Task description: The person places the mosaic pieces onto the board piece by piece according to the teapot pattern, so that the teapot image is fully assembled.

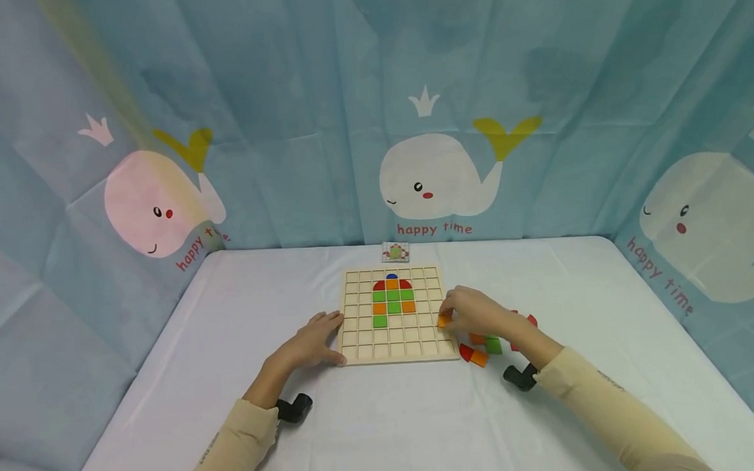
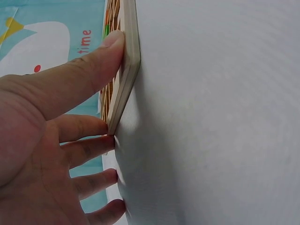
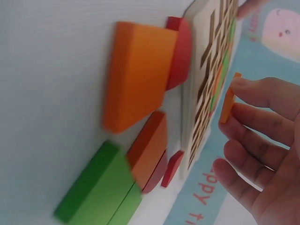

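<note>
Sleeves (image 1: 616, 408) lie nearest; beyond, the right hand (image 1: 480, 312) pinches an orange tile (image 1: 443, 321) near the board's (image 1: 413, 337) right edge; the left hand (image 1: 310, 343), fingers spread, touches the left. Best hold the board steady and square the tile before release.

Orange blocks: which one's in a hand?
The orange block pinched by the right hand; the other visible orange blocks sit in the wooden grid board or lie loose on the white tablecloth.
</note>
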Available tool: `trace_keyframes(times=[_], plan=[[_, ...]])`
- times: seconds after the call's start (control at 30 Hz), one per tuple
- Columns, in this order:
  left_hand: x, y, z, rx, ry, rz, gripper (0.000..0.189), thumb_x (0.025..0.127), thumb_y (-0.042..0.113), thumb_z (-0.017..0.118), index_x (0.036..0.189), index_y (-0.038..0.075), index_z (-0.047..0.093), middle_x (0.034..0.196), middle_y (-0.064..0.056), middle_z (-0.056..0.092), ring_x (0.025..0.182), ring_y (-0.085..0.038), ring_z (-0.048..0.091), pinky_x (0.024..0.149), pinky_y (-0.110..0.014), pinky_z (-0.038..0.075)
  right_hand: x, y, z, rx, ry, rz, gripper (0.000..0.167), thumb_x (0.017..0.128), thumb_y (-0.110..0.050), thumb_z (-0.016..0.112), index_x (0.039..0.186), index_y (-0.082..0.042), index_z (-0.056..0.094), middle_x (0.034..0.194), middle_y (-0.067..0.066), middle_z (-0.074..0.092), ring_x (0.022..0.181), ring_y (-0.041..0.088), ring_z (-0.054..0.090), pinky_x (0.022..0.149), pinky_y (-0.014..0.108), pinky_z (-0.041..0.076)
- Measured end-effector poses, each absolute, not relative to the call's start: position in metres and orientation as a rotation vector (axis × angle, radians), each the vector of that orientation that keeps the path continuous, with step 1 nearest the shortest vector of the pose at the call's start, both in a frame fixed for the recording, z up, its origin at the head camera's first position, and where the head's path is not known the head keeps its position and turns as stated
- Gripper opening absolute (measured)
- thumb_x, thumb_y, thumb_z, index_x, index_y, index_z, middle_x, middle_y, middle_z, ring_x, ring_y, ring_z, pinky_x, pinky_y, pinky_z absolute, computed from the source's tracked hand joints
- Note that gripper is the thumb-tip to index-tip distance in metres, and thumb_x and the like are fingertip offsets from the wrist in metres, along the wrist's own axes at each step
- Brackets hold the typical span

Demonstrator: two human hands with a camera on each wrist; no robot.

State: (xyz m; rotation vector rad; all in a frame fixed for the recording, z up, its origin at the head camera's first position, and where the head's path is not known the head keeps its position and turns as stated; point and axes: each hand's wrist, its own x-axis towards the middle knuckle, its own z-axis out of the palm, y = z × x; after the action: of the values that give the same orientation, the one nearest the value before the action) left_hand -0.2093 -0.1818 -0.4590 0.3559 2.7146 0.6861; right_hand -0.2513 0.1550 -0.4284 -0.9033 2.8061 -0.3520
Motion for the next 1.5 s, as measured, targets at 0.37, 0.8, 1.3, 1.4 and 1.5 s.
trace_keyframes(times=[0.37, 0.8, 1.3, 1.4, 1.5], plan=[[-0.210, -0.180, -0.457, 0.331, 2.711, 0.673, 0.090, 0.076, 0.022, 0.083, 0.150, 0.003, 0.035, 0.159, -0.015, 0.030, 0.148, -0.041, 0.019, 0.113, -0.065, 0.024, -0.262, 0.124, -0.427, -1.006, 2.805, -0.341, 0.021, 0.084, -0.022, 0.077, 0.098, -0.008, 0.076, 0.091, 0.001, 0.068, 0.086, 0.014, 0.055, 0.083, 0.032, 0.052], [-0.209, -0.179, -0.456, 0.339, 2.707, 0.671, 0.091, 0.076, 0.023, 0.083, 0.150, 0.002, 0.035, 0.159, -0.016, 0.030, 0.148, -0.041, 0.020, 0.114, -0.064, 0.026, -0.271, 0.098, -0.435, -1.116, 2.787, -0.375, 0.025, 0.083, -0.024, 0.078, 0.101, -0.007, 0.076, 0.097, 0.004, 0.071, 0.087, 0.016, 0.058, 0.083, 0.033, 0.052], [-0.211, -0.181, -0.459, 0.339, 2.712, 0.669, 0.091, 0.076, 0.024, 0.083, 0.150, 0.003, 0.035, 0.159, -0.014, 0.030, 0.148, -0.040, 0.020, 0.114, -0.064, 0.025, -0.278, 0.067, -0.441, -1.134, 2.752, -0.307, 0.017, 0.083, -0.021, 0.076, 0.096, -0.009, 0.077, 0.089, 0.001, 0.071, 0.078, 0.012, 0.055, 0.076, 0.027, 0.051], [-0.211, -0.181, -0.459, 0.337, 2.716, 0.667, 0.091, 0.075, 0.024, 0.083, 0.150, 0.003, 0.035, 0.159, -0.014, 0.030, 0.148, -0.040, 0.021, 0.114, -0.063, 0.026, -0.279, 0.065, -0.443, -1.126, 2.750, -0.298, 0.018, 0.083, -0.020, 0.077, 0.098, -0.010, 0.078, 0.090, 0.000, 0.072, 0.078, 0.012, 0.055, 0.077, 0.027, 0.052], [-0.211, -0.181, -0.458, 0.338, 2.714, 0.668, 0.091, 0.076, 0.024, 0.083, 0.150, 0.003, 0.035, 0.159, -0.015, 0.030, 0.148, -0.040, 0.021, 0.114, -0.063, 0.027, -0.279, 0.064, -0.444, -1.119, 2.746, -0.306, 0.019, 0.084, -0.019, 0.077, 0.100, -0.009, 0.078, 0.091, 0.001, 0.073, 0.080, 0.012, 0.056, 0.079, 0.027, 0.053]])
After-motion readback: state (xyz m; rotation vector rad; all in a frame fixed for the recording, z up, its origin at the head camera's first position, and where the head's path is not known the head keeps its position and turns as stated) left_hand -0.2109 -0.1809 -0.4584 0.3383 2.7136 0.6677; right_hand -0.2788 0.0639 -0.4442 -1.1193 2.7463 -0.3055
